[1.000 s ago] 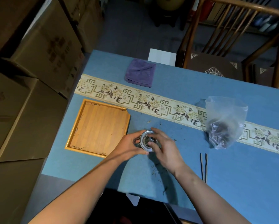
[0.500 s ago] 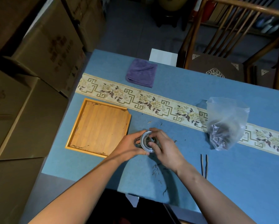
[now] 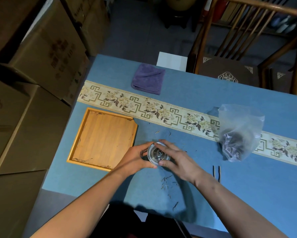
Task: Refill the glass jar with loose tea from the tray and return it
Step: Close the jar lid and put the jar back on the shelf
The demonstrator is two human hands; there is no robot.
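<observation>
Head view showed my left hand (image 3: 135,158) and right hand (image 3: 176,160) both wrapped around the small clear glass jar (image 3: 158,153) with its knobbed lid, just right of the square bamboo tray (image 3: 102,137); loose tea strands (image 3: 166,183) lay on the blue table (image 3: 247,194).
</observation>
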